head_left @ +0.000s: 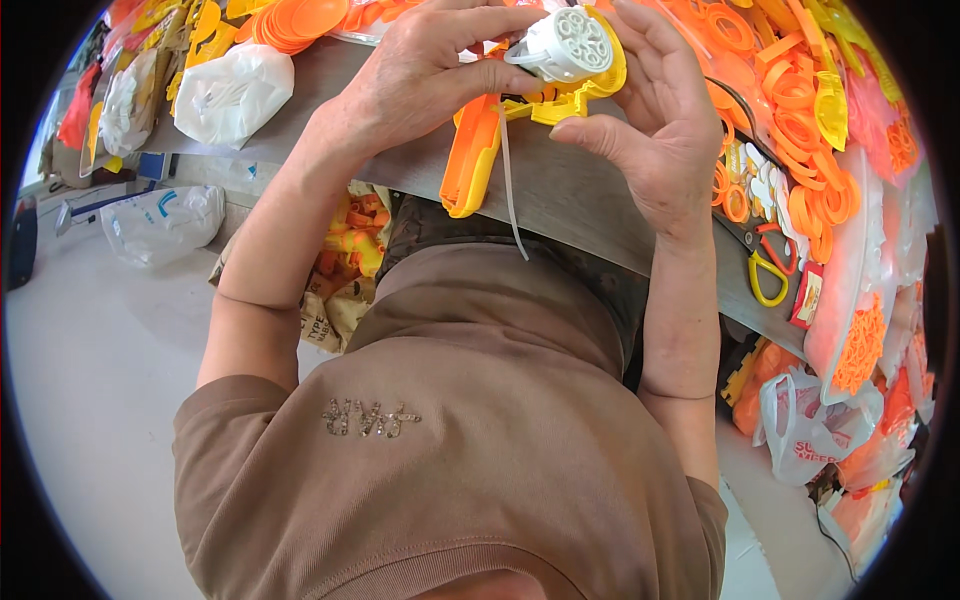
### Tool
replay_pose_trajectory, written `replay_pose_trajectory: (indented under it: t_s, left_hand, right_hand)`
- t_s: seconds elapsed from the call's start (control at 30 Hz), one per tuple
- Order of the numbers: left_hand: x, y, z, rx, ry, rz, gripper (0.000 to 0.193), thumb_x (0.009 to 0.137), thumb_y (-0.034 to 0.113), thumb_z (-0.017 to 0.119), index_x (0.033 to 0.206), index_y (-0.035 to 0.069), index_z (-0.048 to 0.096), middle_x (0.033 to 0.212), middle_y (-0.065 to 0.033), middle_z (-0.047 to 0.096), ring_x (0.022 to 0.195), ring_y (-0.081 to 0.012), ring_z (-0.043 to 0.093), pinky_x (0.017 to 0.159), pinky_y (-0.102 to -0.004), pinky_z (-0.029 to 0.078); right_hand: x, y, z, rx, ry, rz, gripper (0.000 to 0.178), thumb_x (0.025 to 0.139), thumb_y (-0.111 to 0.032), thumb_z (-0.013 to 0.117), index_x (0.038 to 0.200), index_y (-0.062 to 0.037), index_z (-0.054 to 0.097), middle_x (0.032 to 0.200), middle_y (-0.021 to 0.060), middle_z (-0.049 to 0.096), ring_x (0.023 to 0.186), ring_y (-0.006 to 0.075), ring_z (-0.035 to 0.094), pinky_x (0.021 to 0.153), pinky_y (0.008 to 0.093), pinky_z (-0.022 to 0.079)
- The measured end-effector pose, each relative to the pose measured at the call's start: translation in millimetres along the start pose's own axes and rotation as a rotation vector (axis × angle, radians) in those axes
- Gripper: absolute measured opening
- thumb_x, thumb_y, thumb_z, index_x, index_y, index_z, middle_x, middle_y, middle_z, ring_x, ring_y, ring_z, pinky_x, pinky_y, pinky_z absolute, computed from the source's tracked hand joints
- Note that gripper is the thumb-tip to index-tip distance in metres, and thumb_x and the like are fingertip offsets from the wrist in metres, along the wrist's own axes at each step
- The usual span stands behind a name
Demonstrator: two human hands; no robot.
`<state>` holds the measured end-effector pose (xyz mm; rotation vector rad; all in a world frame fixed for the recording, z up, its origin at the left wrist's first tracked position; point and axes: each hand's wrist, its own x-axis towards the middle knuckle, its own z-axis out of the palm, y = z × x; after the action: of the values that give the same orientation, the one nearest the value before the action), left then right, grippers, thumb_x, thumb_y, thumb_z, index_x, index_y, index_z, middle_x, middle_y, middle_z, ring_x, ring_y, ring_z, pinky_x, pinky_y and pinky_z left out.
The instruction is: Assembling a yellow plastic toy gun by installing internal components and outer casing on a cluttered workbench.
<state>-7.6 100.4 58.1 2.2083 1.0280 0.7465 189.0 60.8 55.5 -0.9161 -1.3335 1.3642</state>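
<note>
My left hand point(425, 75) pinches a white round nozzle point(570, 45) with several ring-shaped holes in its face, thumb and fingers at its left side. The nozzle sits at the top of a half-built toy bubble gun with an orange and yellow handle point(470, 160) hanging down. Around the nozzle's right side curves a yellow shell piece point(612, 75). My right hand point(655, 125) steadies that shell, fingers behind it and thumb stretched below. From the gun a thin clear tube point(510, 180) dangles past the table edge. The left fingertips are partly hidden behind the nozzle.
Orange rings point(795, 90) and yellow parts pile up at the right. Scissors point(768, 275) with yellow and red handles lie near the table's front edge. A white plastic bag point(235, 95) and orange discs point(300, 22) are at the left. Below stands a sack point(345, 300) of orange parts.
</note>
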Motion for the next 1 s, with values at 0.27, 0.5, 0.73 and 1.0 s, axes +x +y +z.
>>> replay_pose_trajectory:
  t_s: [0.27,0.5,0.73,1.0]
  left_hand:
    - [9,-27,18,-0.086,0.182,0.395,0.047,0.075,0.016,0.075,0.116,0.0,0.061,0.083,-0.0104,0.051,0.074,-0.0221,0.052,0.064,-0.0338,0.041]
    - [7,6,39,0.344,0.101,0.297,0.039,0.07,0.012,0.073,0.106,0.001,0.061,0.087,-0.0112,0.054,0.076,-0.0269,0.053,0.07,-0.0365,0.044]
    - [24,-11,71,0.362,0.161,0.335,0.028,0.066,0.014,0.072,0.091,0.004,0.064,0.081,-0.0109,0.054,0.078,-0.0284,0.053,0.073,-0.0394,0.045]
    - [-20,2,44,0.242,0.463,0.33,0.024,0.068,0.006,0.075,0.089,0.002,0.064,0.087,-0.0096,0.061,0.078,-0.0266,0.057,0.067,-0.0339,0.046]
  right_hand:
    - [-9,3,12,0.079,0.065,-0.01,0.087,0.071,-0.001,0.079,0.139,0.0042,0.025,0.138,0.0229,0.037,0.127,0.0291,0.042,0.103,0.0374,0.04]
    - [-21,37,-42,-0.361,-0.047,-0.112,0.085,0.063,0.009,0.073,0.138,-0.0053,0.036,0.136,0.0106,0.044,0.124,0.0209,0.045,0.106,0.0347,0.037]
    - [-31,59,-53,-0.918,0.103,-0.228,0.077,0.068,0.003,0.073,0.136,-0.0053,0.039,0.123,0.0142,0.053,0.113,0.027,0.052,0.095,0.0372,0.042]
    - [-104,35,-33,-0.838,0.218,-0.416,0.032,0.076,0.008,0.067,0.107,0.0007,0.059,0.094,0.0102,0.064,0.074,0.0172,0.06,0.068,0.0274,0.049]
